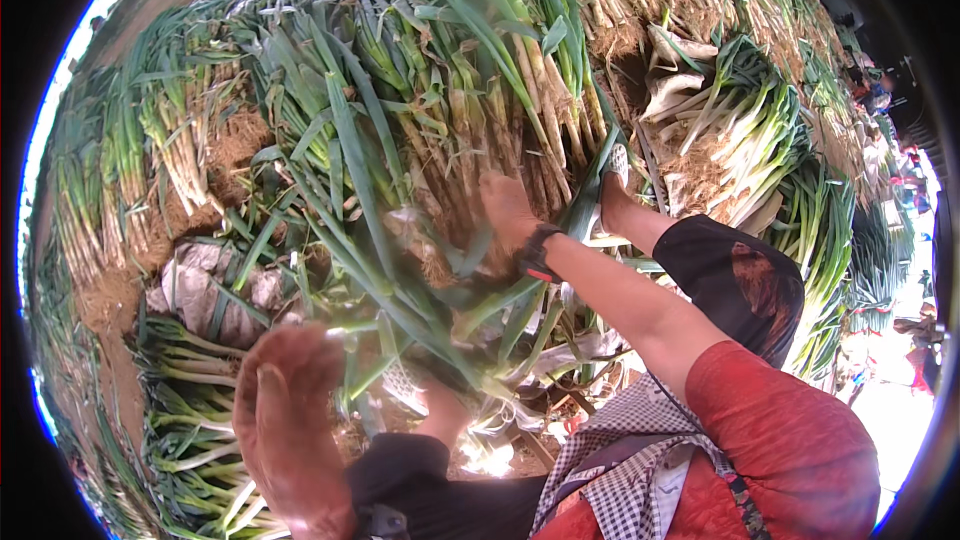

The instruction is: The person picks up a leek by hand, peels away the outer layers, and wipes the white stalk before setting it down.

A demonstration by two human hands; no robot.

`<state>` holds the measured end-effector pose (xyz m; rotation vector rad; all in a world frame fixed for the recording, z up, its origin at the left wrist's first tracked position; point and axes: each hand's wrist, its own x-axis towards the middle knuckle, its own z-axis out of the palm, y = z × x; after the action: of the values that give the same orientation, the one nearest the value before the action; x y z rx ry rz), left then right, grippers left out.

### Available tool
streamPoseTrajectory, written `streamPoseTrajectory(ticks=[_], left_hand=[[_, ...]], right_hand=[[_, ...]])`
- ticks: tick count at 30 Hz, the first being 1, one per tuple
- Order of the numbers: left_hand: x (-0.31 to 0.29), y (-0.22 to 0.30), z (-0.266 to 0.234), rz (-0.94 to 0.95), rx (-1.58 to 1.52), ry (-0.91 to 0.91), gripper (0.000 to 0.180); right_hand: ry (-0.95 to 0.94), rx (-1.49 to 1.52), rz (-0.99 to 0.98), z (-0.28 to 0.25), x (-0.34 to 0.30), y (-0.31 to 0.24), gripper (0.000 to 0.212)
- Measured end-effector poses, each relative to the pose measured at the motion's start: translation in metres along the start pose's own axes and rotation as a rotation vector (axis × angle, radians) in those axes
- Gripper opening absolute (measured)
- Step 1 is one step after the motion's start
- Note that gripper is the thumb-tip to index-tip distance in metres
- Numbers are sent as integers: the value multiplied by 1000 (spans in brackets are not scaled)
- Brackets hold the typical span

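Upright green onions with long pale stalks and green leaves stand packed in front of me. My right hand reaches in at their lower stalks. Its fingers look curled round some of them, though blur and stalks hide part of the grip. Close to the camera at lower left, my left hand is raised with its fingers bent and pressed together. What it holds, if anything, is hidden. Beside it, loose green onions slant across the middle, their leaves running down toward my legs.
More green onion bundles stand at left, soil on their roots. Others lie at lower left and at right. Crumpled pale sacking sits at left. My feet, one in a patterned shoe, are among the leaves.
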<state>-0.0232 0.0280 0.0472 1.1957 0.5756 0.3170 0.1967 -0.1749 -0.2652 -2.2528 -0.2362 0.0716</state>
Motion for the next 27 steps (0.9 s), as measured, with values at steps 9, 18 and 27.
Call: streamPoseTrajectory(ticks=[9, 18, 27], left_hand=[[1, 0, 10, -96, 170, -145, 38], [-1, -5, 32, -202, 219, -295, 40], [2, -7, 33, -128, 129, -231, 31]], right_hand=[[-319, -459, 394, 31, 11, -70, 39], [-70, 523, 610, 73, 15, -2, 58], [64, 309, -817, -115, -9, -154, 40]])
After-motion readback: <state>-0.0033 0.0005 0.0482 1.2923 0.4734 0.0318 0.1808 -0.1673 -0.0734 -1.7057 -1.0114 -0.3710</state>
